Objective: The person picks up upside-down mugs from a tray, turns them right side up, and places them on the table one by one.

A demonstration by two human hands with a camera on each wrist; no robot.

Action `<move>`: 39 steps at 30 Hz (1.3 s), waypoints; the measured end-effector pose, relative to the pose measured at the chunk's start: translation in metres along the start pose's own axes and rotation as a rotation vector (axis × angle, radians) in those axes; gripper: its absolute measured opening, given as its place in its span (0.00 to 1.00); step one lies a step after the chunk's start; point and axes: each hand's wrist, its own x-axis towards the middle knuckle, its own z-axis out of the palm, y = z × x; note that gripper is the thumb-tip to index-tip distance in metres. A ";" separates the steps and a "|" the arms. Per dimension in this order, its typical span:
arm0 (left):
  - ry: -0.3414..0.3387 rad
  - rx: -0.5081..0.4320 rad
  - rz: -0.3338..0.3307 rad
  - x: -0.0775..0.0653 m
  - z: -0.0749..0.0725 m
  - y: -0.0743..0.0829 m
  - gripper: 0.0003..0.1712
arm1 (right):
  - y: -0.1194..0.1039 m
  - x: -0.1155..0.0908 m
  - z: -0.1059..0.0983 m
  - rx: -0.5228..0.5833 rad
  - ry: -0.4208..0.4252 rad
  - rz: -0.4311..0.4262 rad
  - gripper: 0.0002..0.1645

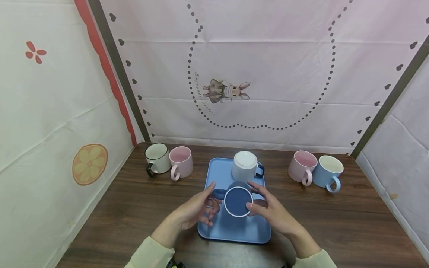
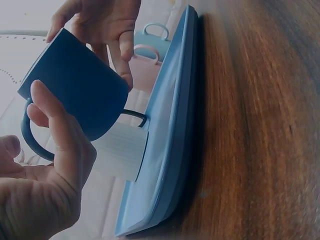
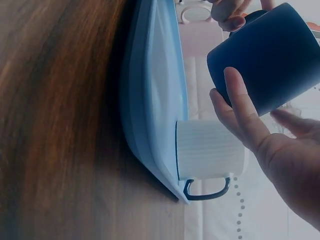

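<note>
A dark blue mug (image 1: 238, 201) is held above the light blue tray (image 1: 234, 235), its white-ringed round end turned toward the head camera. My right hand (image 1: 273, 212) grips its right side, thumb at the ring and fingers along the wall. On the other side, my left hand (image 1: 201, 208) lies at the handle with loosely bent fingers. In the left wrist view, one left finger (image 2: 52, 107) overlaps the mug wall, with the thumb apart. Behind the mug, a white mug (image 1: 244, 169) with a dark handle stands upside down on the tray.
Back left on the wooden table (image 1: 134, 216) are a white mug with a black handle (image 1: 159, 160) and a pink mug (image 1: 181, 163). Another pink mug (image 1: 301, 167) and a light blue mug (image 1: 326, 173) stand back right. Cloth-covered walls (image 1: 268, 74) surround the table.
</note>
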 end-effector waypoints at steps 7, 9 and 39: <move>-0.048 -0.134 -0.011 0.003 -0.004 0.000 0.37 | 0.006 0.001 0.001 -0.052 0.005 -0.080 0.45; -0.053 -0.155 -0.015 0.002 -0.004 0.000 0.37 | 0.006 0.001 0.001 -0.054 -0.011 -0.110 0.47; -0.336 -0.377 0.016 0.001 -0.011 -0.001 0.27 | 0.010 0.001 0.003 -0.201 0.015 -0.326 0.66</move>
